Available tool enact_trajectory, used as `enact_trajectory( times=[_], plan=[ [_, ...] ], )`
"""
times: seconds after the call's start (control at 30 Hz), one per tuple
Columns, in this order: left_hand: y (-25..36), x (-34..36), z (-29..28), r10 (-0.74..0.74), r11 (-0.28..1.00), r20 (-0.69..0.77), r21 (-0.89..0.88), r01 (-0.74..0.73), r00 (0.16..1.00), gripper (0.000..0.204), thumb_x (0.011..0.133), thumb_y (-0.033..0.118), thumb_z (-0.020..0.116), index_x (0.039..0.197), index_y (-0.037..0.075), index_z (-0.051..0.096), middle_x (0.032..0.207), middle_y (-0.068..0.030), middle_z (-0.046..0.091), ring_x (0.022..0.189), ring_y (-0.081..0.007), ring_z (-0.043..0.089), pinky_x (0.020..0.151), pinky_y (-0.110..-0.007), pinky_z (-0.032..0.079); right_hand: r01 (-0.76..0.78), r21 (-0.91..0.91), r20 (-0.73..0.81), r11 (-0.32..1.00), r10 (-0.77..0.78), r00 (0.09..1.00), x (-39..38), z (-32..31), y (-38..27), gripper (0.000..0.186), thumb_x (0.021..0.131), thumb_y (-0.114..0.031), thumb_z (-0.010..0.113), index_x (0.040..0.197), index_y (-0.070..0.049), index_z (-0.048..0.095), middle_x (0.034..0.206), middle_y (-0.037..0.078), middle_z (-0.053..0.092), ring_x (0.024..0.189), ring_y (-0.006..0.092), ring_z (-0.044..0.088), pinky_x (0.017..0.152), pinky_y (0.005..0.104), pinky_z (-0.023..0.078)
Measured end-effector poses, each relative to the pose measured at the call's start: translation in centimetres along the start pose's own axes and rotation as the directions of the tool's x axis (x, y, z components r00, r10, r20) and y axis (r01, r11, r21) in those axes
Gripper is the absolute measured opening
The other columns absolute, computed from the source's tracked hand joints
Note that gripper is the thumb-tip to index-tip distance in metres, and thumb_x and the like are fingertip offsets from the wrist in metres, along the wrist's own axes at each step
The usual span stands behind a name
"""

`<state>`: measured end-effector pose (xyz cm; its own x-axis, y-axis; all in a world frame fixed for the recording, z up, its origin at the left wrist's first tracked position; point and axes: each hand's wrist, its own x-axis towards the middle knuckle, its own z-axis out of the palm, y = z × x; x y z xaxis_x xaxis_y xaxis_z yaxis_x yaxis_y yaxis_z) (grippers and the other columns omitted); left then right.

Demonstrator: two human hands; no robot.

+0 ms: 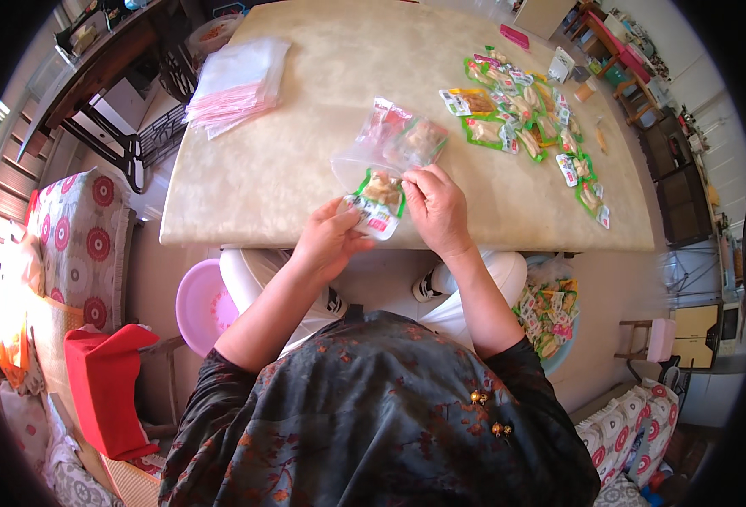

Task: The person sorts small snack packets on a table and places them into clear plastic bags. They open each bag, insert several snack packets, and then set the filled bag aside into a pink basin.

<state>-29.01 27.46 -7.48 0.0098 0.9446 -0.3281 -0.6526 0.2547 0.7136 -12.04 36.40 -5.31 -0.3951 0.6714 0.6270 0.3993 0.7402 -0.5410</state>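
My left hand (330, 240) grips a small sealed snack packet (379, 201), green-edged with a see-through window on pale food, near the table's front edge. My right hand (437, 207) pinches the edge of a clear plastic bag (354, 160) beside that packet's upper right corner. The packet's top overlaps the bag's near end; I cannot tell how far it is inside. Another packet (420, 142) lies in or under the clear plastic farther up, next to the bag's pink-printed part (383, 122).
Loose snack packets (525, 106) spread over the table's right side. Flat pink-and-clear bags (233, 84) are stacked at the far left of the table (330, 51). Below stand a pink basin (204, 306) on the left and a blue tub of packets (550, 317) on the right.
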Motion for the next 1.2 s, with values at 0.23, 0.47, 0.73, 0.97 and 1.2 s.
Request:
enact_trajectory(
  times=[0.23,0.47,0.73,0.97,1.2],
  plan=[
    [0.4,6.6,3.2,0.057,0.998,-0.045,0.033,-0.055,0.997,0.024,0.094,0.010,0.046,0.118,0.007,0.049,0.101,-0.0068,0.060,0.082,-0.0166,0.061,0.065,-0.032,0.053,-0.012,0.019,-0.016,1.000,0.012,1.000,0.0,-0.2,0.5,0.008,0.083,-0.007,0.063,0.090,-0.004,0.064,0.082,0.010,0.060,0.072,0.0295,0.061,0.061,0.0373,0.049],
    [0.0,16.5,0.9,0.300,0.849,0.096,0.428,-0.311,0.949,0.024,0.093,0.013,0.050,0.116,0.007,0.055,0.107,-0.0098,0.059,0.093,-0.0179,0.058,0.072,-0.034,0.051,0.033,0.033,0.034,0.999,-0.034,0.999,-0.6,0.7,0.6,0.008,0.081,-0.002,0.065,0.089,-0.003,0.064,0.079,0.010,0.060,0.067,0.0263,0.060,0.059,0.0333,0.048],
    [-0.3,11.1,3.3,0.262,0.955,-0.141,-0.107,-0.278,0.955,0.036,0.085,0.007,0.062,0.120,0.007,0.052,0.108,-0.0068,0.057,0.094,-0.0183,0.058,0.075,-0.033,0.050,0.014,0.047,0.061,0.999,-0.017,0.998,-1.4,1.1,0.9,0.010,0.078,-0.001,0.066,0.088,-0.003,0.064,0.078,0.009,0.060,0.068,0.0266,0.060,0.059,0.0344,0.048],
    [-0.5,13.6,1.4,0.386,0.919,-0.114,0.134,-0.371,0.916,0.032,0.088,0.011,0.061,0.118,0.011,0.053,0.106,-0.0019,0.058,0.095,-0.0117,0.056,0.075,-0.028,0.048,0.027,0.000,0.054,1.000,-0.027,0.998,-1.9,1.4,1.0,0.013,0.076,0.000,0.068,0.089,-0.004,0.065,0.080,0.009,0.060,0.070,0.0271,0.061,0.060,0.0352,0.048],
    [-2.5,6.7,-0.1,0.274,0.961,-0.053,0.053,-0.271,0.960,0.032,0.089,0.006,0.057,0.120,0.005,0.054,0.112,-0.0065,0.058,0.097,-0.0149,0.058,0.077,-0.028,0.049,0.079,-0.042,0.148,0.996,-0.072,0.986,-3.6,2.2,0.7,0.025,0.067,0.007,0.062,0.088,-0.006,0.064,0.080,0.007,0.056,0.077,0.0286,0.058,0.065,0.0391,0.049]
  ],
)
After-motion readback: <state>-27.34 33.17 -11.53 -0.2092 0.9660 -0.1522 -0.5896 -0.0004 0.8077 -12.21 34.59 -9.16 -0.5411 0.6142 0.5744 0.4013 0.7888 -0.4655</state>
